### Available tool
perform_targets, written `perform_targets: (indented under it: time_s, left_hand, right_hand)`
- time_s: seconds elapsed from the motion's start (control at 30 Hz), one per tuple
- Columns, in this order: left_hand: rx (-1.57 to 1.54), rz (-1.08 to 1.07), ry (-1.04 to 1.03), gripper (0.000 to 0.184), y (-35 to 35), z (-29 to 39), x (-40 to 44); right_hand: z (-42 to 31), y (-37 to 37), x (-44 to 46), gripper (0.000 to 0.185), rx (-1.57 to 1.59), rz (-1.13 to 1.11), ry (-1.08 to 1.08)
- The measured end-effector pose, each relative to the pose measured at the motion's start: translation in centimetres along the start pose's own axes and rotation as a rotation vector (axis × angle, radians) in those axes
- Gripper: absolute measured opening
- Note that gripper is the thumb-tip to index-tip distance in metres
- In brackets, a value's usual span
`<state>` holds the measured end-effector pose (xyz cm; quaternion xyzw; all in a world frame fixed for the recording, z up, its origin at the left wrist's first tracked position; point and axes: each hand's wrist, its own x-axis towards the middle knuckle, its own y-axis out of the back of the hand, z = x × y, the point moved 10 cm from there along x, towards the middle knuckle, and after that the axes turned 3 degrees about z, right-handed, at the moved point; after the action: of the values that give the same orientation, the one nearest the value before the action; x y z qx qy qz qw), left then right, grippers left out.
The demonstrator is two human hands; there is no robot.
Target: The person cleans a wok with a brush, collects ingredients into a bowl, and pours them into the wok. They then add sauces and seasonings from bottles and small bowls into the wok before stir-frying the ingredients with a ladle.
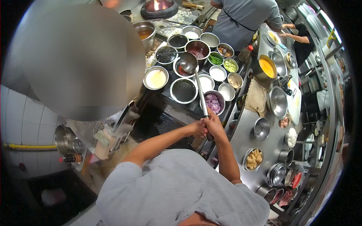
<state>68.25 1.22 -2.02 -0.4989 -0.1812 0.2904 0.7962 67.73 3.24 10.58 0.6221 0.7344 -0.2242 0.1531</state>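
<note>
The right hand is wrapping firmly around the ladle, the left hand curling beside it, its grip unclear. The ladle is crossing the table's near edge, its bowl hovering over metal pots; steady wrists should avoid knocking rims.

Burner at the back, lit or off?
Lit: orange flame rises inside the dark ring of the burner.

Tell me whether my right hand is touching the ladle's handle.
Touching. The head view shows the right hand with its fingers wrapped around the lower part of the ladle's handle.
</note>
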Motion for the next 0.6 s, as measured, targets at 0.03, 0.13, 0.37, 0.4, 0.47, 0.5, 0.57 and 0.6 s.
perform_targets:
  time_s: [0.03,0.13,0.37,0.4,0.47,0.5,0.57,0.6]
  left_hand:
    - [0.45,0.458,0.355,0.046,7.5,0.5,-6.3]
    - [0.499,0.854,0.156,0.04,11.2,7.2,-17.4]
    - [1.073,1.891,-0.464,0.032,21.9,14.7,-54.4]
    - [1.129,2.108,-0.388,0.044,20.8,15.5,-58.5]
    - [1.142,2.367,-0.301,0.057,17.9,15.9,-63.3]
    - [1.119,2.626,-0.281,0.067,16.1,15.8,-65.7]
    - [0.827,2.924,-0.078,0.097,13.3,15.7,-68.6]
    - [0.769,2.962,-0.085,0.097,13.0,15.9,-69.5]
  right_hand:
    - [0.4,0.5,0.7,0.067,-0.024,-0.004,0.034]
    - [0.0,0.1,-0.1,0.067,0.035,-0.008,-0.053]
    - [-0.2,0.1,-1.0,0.069,0.264,-0.063,-0.146]
    - [-0.5,-0.4,-1.8,0.067,0.388,-0.071,-0.196]
    - [-1.3,-1.8,-3.2,0.065,0.449,-0.09,-0.236]
    - [-1.5,-2.7,-3.7,0.065,0.487,-0.114,-0.25]
    - [-2.0,-5.6,-4.6,0.064,0.555,-0.194,-0.294]
    - [-2.3,-7.6,-4.9,0.063,0.586,-0.248,-0.32]
